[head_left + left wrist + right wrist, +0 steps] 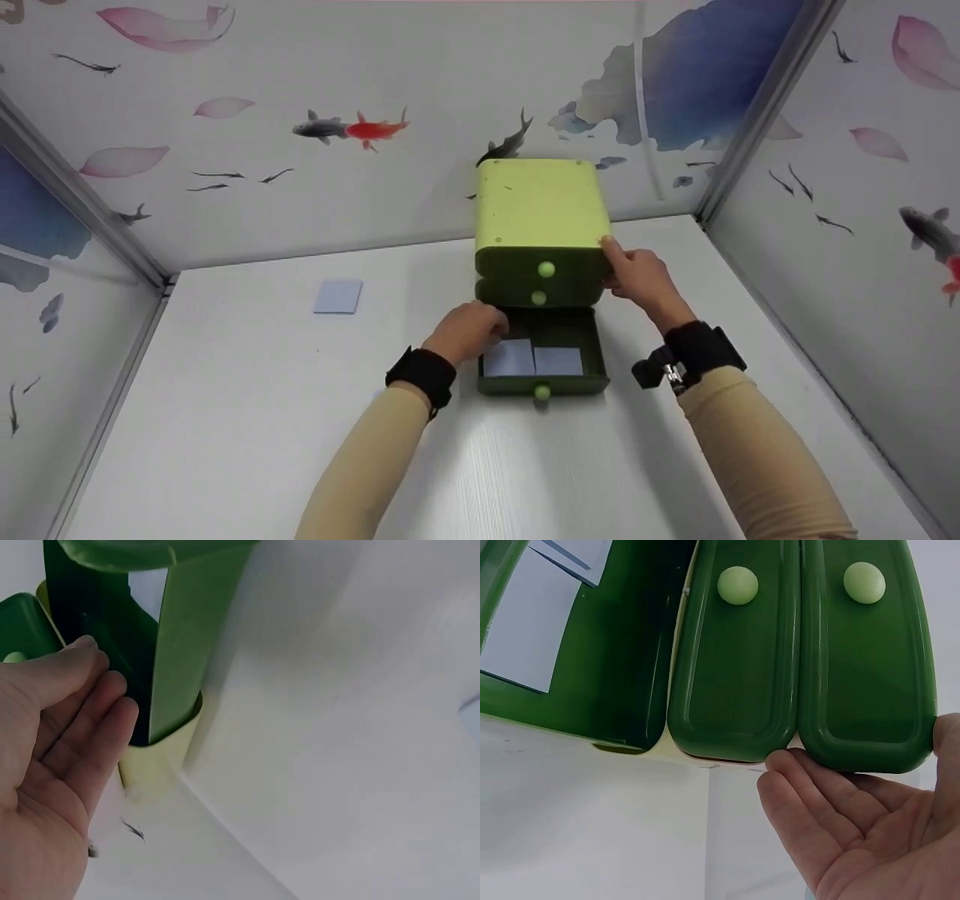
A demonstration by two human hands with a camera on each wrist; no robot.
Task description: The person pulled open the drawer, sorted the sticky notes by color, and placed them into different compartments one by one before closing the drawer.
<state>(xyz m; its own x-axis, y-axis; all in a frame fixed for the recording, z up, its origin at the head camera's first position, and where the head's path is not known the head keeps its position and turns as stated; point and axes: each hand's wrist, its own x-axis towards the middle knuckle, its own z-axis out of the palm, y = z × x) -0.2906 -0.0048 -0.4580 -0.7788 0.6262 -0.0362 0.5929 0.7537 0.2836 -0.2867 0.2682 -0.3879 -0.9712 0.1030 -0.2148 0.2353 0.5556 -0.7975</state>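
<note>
A light green cabinet (536, 202) with three dark green drawers stands at the back of the white table. Its bottom drawer (592, 352) is pulled out and holds two pale cards (510, 358) lying flat side by side. My left hand (469, 330) hovers at the drawer's left rear corner, fingers relaxed and holding nothing; in the left wrist view the left hand (52, 750) is beside the drawer wall (187, 645). My right hand (641, 277) rests against the cabinet's right side, thumb at the top corner. In the right wrist view the right hand (855, 840) lies with straight fingers beside the shut drawer fronts (735, 675).
One more pale card (337, 296) lies on the table (225, 420) at the left, apart from the cabinet. Patterned walls (862, 225) close in the table at the back and on both sides.
</note>
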